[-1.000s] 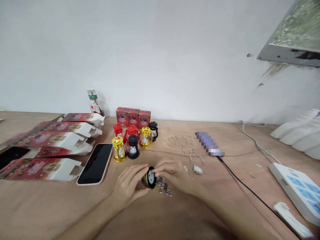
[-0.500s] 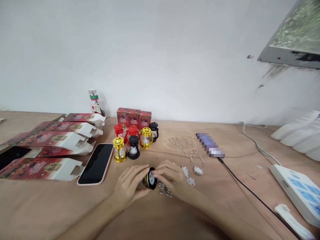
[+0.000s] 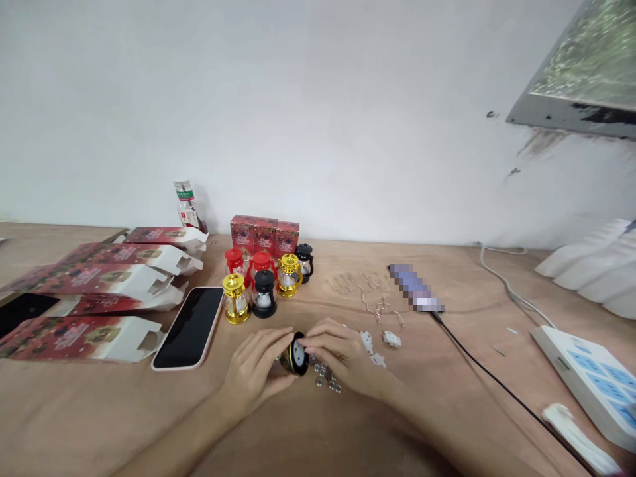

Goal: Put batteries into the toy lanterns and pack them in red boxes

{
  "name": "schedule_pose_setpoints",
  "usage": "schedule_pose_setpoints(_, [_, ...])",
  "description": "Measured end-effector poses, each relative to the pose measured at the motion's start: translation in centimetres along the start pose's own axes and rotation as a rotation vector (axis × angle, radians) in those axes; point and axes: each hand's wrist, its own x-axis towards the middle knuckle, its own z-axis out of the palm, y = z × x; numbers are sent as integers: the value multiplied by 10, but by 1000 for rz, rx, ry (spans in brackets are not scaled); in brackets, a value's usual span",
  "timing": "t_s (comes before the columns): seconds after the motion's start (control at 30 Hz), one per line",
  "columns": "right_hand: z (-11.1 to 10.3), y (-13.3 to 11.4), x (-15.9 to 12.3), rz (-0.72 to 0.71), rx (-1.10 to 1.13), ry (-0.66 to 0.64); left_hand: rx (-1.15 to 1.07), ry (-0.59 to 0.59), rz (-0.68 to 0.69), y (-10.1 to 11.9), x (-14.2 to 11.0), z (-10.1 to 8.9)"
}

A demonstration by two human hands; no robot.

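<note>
My left hand (image 3: 258, 364) is closed around a small black lantern with gold trim (image 3: 297, 354), tipped on its side so its underside faces right. A pale disc with small dark holes shows in that underside. My right hand (image 3: 342, 354) has its fingertips pinched together at the base's upper edge; what they hold, if anything, is hidden. Below the right hand lie several small silver button cells (image 3: 328, 379). White plastic pieces (image 3: 366, 342) sit just right of the hand. Behind my hands stand several small lanterns, among them a gold one (image 3: 236, 301) and a black one (image 3: 265, 295).
Small red boxes (image 3: 265, 232) stand against the wall. Flattened red cartons (image 3: 94, 338) and a phone (image 3: 189, 328) lie left. Thin wire pieces (image 3: 355, 283), a second phone on a cable (image 3: 415, 288) and a white power strip (image 3: 586, 377) are on the right. A bottle (image 3: 186, 204) stands at the back.
The whole view has shifted very slightly. Both hands stay at the lantern, and its base is turned a touch more toward me.
</note>
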Motion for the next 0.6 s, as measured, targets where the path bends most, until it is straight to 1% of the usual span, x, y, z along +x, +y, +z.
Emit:
schedule_pose_setpoints(0.13, [3, 2, -1, 10, 38, 42, -11, 10, 17, 0, 0, 0])
schedule_pose_setpoints(0.27, [6, 1, -2, 99, 52, 67, -17, 16, 17, 1, 0, 0])
schedule_pose_setpoints(0.33, [6, 0, -3, 120, 41, 74, -22, 15, 19, 1, 0, 0])
schedule_pose_setpoints(0.47, [5, -2, -4, 116, 30, 40, -30, -5, 23, 0, -1, 1])
schedule_pose_setpoints(0.6, [3, -2, -4, 90, 36, 11, -13, -11, 71, -1, -3, 3])
